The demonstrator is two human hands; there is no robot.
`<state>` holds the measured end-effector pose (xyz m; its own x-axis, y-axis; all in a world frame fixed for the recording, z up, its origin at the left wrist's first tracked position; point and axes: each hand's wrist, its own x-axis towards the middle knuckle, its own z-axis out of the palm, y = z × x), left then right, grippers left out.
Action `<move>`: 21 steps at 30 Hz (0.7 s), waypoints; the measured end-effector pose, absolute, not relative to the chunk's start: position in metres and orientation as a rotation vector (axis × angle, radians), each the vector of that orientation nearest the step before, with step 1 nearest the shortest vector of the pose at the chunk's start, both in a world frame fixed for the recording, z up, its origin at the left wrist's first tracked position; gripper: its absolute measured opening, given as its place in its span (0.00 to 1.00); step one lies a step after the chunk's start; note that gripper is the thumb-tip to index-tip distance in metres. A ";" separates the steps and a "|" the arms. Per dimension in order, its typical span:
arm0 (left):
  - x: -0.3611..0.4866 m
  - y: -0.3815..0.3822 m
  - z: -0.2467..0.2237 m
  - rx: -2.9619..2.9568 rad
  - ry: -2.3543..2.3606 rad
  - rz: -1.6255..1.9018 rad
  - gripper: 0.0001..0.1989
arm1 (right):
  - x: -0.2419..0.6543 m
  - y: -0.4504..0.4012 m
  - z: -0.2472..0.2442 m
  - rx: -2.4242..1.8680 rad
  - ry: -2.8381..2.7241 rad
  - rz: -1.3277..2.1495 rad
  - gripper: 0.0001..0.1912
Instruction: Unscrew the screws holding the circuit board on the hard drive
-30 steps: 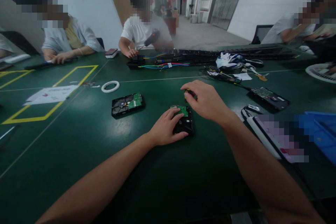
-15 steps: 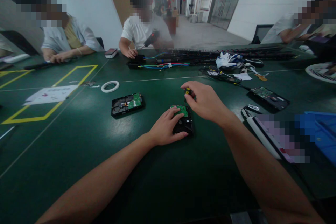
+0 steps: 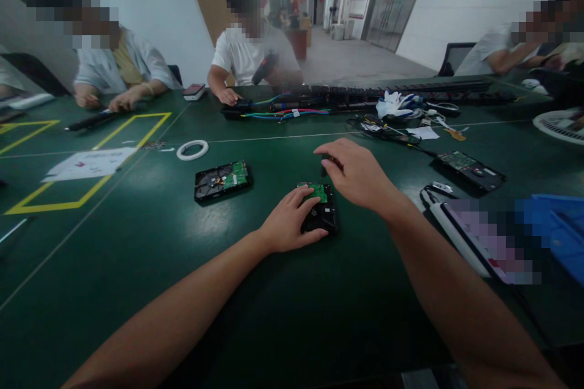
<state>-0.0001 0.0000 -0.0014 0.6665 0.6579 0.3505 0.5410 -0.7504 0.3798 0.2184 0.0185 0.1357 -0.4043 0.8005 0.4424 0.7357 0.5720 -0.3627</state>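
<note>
A black hard drive [image 3: 326,219] with a green circuit board facing up lies flat on the dark green table. My left hand [image 3: 292,219] holds it down from the left, fingers spread over the board and thumb across its near end. Above the far right part of the drive is my right hand [image 3: 351,170], its thumb and fingers closed around the handle of a small screwdriver [image 3: 325,165]. The screwdriver points down at the board's far edge; its tip is too small to make out. A second hard drive [image 3: 222,181], board up, lies to the left.
Another hard drive [image 3: 468,171] lies at the right, near a phone [image 3: 490,243] and a blue tray [image 3: 559,231]. A white tape ring [image 3: 192,150] and a paper sheet [image 3: 89,164] are on the left. Cables [image 3: 292,113] and gloves [image 3: 395,104] lie farther back. Several people sit around the table.
The screwdriver handle has turned in my right hand, its yellow part now mostly out of sight. My left hand and the drive stay put. At left, a person's hands have shifted a dark object rightward.
</note>
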 end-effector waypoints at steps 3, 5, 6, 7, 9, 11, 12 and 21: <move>0.000 0.000 -0.001 2.648 0.969 0.697 0.41 | 0.219 0.019 0.135 -1.220 -2.235 0.163 0.19; 0.000 0.000 -0.001 2.648 0.969 0.696 0.41 | 0.219 0.019 0.135 -1.223 -2.224 0.179 0.19; -0.001 0.000 -0.001 2.646 0.968 0.694 0.41 | 0.218 0.019 0.135 -1.227 -2.216 0.185 0.19; -0.001 0.000 -0.001 2.645 0.967 0.693 0.41 | 0.218 0.019 0.135 -1.234 -2.209 0.184 0.18; -0.001 0.000 -0.001 2.651 0.965 0.692 0.41 | 0.217 0.018 0.136 -1.289 -2.190 0.140 0.14; -0.001 0.000 -0.001 2.655 0.963 0.694 0.41 | 0.217 0.018 0.136 -1.401 -2.161 0.035 0.10; -0.001 0.000 -0.001 2.654 0.962 0.696 0.41 | 0.217 0.018 0.136 -1.464 -2.144 -0.033 0.09; -0.001 0.001 -0.002 2.639 0.954 0.713 0.41 | 0.213 0.012 0.138 -1.606 -2.076 -0.254 0.19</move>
<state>-0.0012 0.0005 -0.0022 0.6666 0.6516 0.3619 0.5316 -0.7560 0.3819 0.2131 0.0121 0.1385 -0.1795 0.8525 0.4909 0.9457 0.2869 -0.1525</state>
